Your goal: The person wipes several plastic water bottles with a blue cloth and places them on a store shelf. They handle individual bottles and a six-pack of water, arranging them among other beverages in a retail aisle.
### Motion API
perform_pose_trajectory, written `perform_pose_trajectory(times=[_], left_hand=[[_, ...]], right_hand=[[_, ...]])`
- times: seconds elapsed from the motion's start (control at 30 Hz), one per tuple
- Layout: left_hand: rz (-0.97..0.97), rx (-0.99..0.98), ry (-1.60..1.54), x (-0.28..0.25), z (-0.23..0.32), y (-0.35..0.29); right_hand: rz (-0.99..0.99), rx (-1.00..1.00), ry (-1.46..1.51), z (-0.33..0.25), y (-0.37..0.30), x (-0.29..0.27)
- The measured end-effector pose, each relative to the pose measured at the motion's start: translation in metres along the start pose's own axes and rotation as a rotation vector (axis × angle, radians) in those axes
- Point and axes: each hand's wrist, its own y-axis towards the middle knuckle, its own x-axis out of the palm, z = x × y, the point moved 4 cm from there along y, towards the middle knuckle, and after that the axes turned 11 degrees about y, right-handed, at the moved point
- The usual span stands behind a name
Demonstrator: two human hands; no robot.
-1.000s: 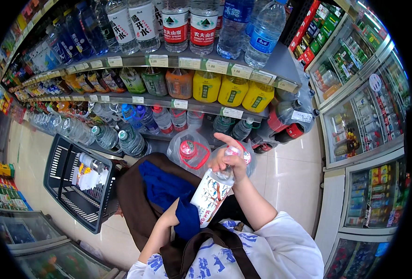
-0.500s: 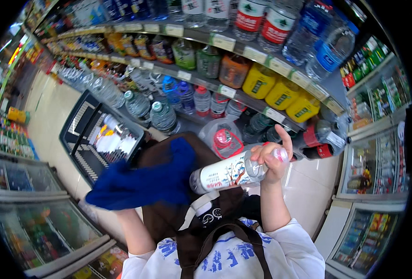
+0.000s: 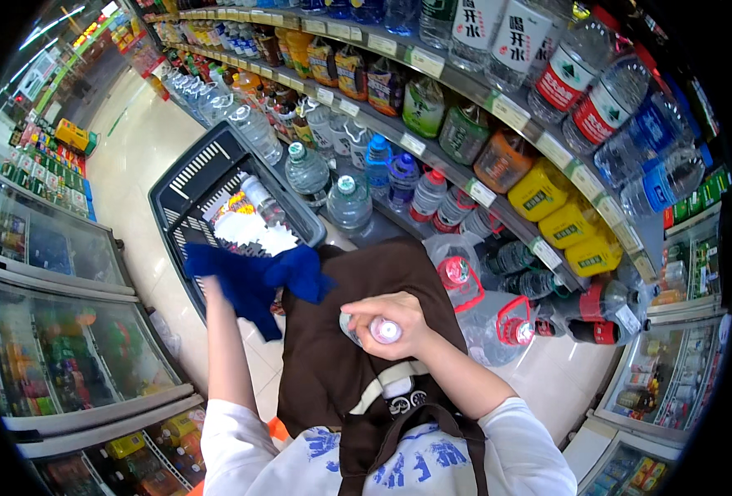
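Note:
My left hand (image 3: pixel 211 286) is closed on a blue cloth (image 3: pixel 259 281), which hangs loosely over the near end of the black basket (image 3: pixel 206 159). My right hand (image 3: pixel 405 321) wraps round the neck of a clear plastic bottle (image 3: pixel 385 331) with a pale pinkish cap. The bottle's cap end faces up at me, in front of the brown apron (image 3: pixel 345 302) I wear; most of its body is hidden behind my hand. In the basket lie a clear bottle (image 3: pixel 259 195) and some white and yellow packages.
Shelves of drinks curve along the far side and right, with yellow jugs (image 3: pixel 566 225) on the lower tier. Large water bottles (image 3: pixel 350 204) stand beside the basket. Big red-handled jugs (image 3: pixel 502 324) stand on the floor at right. Glass-topped freezers (image 3: pixel 68 355) line the left.
My right hand has moved left and down, turning the bottle from lying sideways to cap toward me. The blue cloth has moved slightly over the basket. The view has shifted.

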Motion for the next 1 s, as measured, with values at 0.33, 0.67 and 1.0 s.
perform_pose_trajectory(times=[0.33,0.67,1.0], left_hand=[[0.319,0.364,1.475,0.028,-0.068,0.206],[0.321,0.06,1.658,-0.006,-0.128,0.279],[-0.003,-0.383,0.44,-0.01,-0.148,0.248]], right_hand=[[-0.065,-0.047,-0.132,0.032,0.027,-0.025],[-0.084,0.298,0.049,0.095,0.024,-0.016],[0.017,0.257,-0.019,0.096,0.031,-0.021]])
